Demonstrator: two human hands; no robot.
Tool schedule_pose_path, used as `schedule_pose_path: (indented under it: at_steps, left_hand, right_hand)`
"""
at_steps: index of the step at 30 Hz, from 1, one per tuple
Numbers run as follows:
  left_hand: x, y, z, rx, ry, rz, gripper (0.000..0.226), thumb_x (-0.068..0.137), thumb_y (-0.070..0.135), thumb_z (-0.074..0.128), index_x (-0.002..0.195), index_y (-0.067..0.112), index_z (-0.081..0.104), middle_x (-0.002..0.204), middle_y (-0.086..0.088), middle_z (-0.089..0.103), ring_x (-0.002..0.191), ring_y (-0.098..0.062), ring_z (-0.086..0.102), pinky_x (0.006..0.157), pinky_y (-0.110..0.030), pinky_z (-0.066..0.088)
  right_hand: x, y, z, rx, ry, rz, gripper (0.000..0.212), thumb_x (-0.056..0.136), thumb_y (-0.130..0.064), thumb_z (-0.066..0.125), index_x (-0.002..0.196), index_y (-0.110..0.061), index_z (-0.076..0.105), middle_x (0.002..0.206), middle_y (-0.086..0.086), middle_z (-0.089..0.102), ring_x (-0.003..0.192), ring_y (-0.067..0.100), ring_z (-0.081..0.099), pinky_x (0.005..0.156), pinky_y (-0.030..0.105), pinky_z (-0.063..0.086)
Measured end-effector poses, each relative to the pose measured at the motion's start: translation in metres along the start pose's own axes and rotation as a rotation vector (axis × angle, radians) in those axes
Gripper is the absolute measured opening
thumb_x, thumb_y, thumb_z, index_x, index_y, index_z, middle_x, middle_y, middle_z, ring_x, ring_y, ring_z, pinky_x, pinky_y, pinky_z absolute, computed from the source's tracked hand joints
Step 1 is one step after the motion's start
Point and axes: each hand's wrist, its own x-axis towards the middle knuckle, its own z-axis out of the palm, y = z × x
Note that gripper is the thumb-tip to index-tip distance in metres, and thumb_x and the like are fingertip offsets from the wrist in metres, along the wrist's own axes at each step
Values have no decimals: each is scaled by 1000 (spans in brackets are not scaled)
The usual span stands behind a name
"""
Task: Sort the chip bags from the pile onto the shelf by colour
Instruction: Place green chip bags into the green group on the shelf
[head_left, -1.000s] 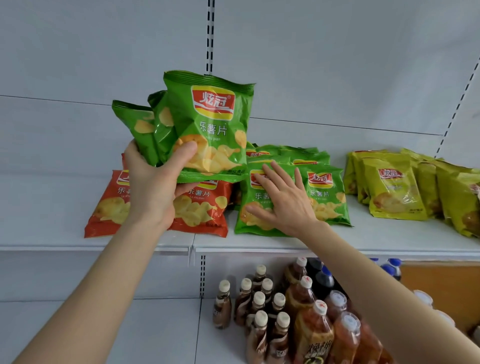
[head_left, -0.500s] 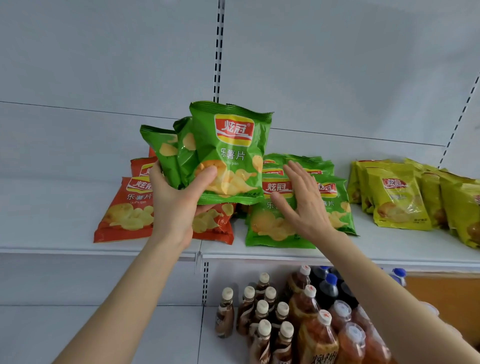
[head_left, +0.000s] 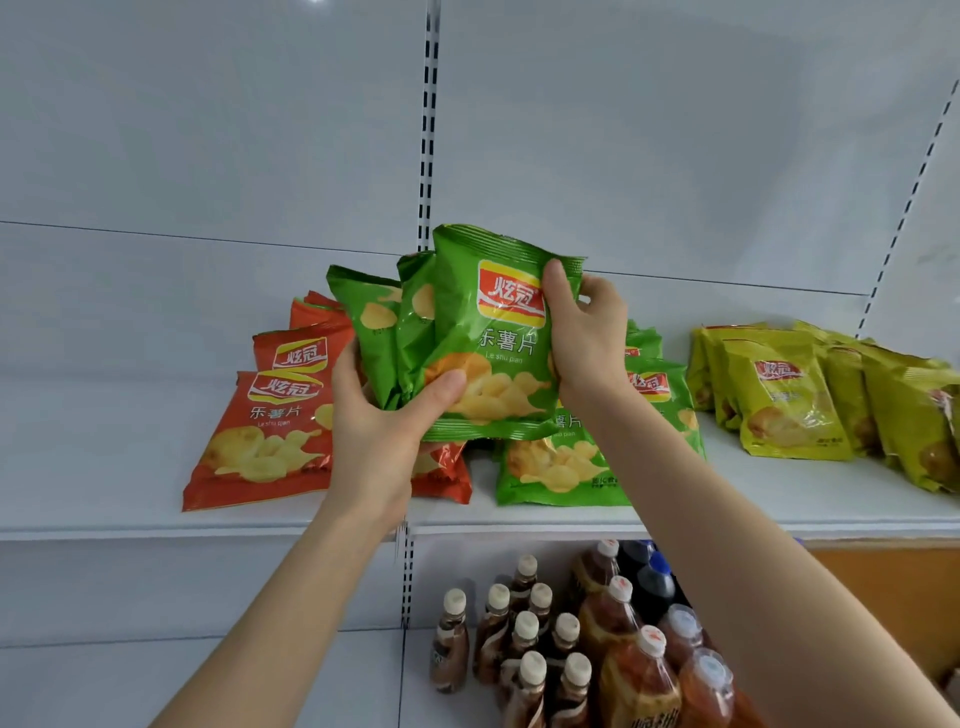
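Head view takes in the white shelf first, the biggest thing here, with chips laid out in colour groups along it: red bags on the left, green bags on the shelf in the middle, yellow bags well apart on the right. Below stands a crowd of drink bottles.

What has changed is the right hand. A second ago it lay flat on the middle green pile; now it has come up and closes on the upper right corner of the front green bag, thumb across the face near the logo, the other fingers curled behind. That reads as peeling one bag off the bunch, so it can go down onto the green pile just beneath.

The left hand keeps its grip on the bottom of the held bunch, thumb pressed on the front bag's lower left, fingers wrapped behind. The bunch looks like three green bags fanned out, though the ones at the back are partly hidden and there may be more. The left forearm rises steeply from bottom left, wrist bent back; the right forearm crosses up from bottom right, in front of the green pile. The bunch hangs above the seam between red and green
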Motion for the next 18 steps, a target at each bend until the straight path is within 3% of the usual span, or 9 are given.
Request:
schedule_pose_path:
  at_steps: [3,8,13,15,18]
  left_hand:
    - [-1,-2,-2,-19,-14,-18,106,42,35,89,136,27,41,124,2,63,111,-25,62,92,-57,48]
    - [0,-2,-6,-53,-8,-34,99,49,24,83,137,26,40,125,2,61,111,-22,62,93,-54,49]
    - [-1,-1,-4,-60,-43,-44,111,42,33,90,139,33,37,128,4,59,114,-23,60,94,-55,47]
    - [-4,-1,1,-69,-70,-57,113,41,40,91,139,36,35,127,7,59,114,-20,60,96,-53,47]
    - [-8,0,14,-146,-84,-89,95,56,45,84,137,32,36,117,9,64,110,-16,63,96,-49,48]
  right_hand:
    - [-4,2,2,-36,21,-1,41,90,-43,55,116,-11,49,107,10,63,95,28,64,83,49,53]
    - [-9,0,-1,-21,-14,-4,35,93,-35,54,118,-13,46,102,8,65,77,18,67,65,36,58]
    - [-12,1,1,-19,83,17,41,91,-41,54,118,-11,46,113,11,61,100,27,63,85,49,53]
    - [-15,0,-3,-98,131,-52,43,91,-43,53,120,-12,46,115,9,58,106,25,58,92,47,48]
    - [-16,-3,-15,-176,178,-154,40,93,-38,51,120,-9,46,111,5,56,105,20,55,93,41,46]
